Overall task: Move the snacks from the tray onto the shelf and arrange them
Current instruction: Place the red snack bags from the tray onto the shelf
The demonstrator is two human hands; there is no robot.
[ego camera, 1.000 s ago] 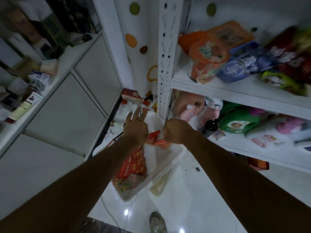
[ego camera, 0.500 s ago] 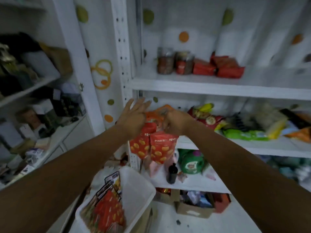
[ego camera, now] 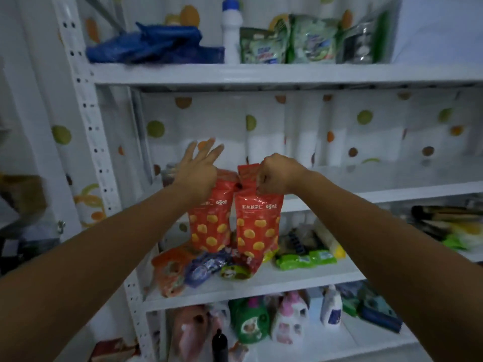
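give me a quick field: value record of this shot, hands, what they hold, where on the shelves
left hand: pinches top of left red snack pouch, other fingers spread
right hand: fist closed on top of right red snack pouch
pouches: hang upright side by side, in front of the shelving
middle shelf: at hand height, mostly bare on the right
shelf below: mixed snack packets
top shelf: blue bag, white bottle, green packs
tray: not in view

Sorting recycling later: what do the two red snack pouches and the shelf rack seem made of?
Red snack pouches: likely plastic film, glossy; they crease and catch highlights. Shelf rack: probably white-painted metal, semi-gloss; the upright has punched hole rows.
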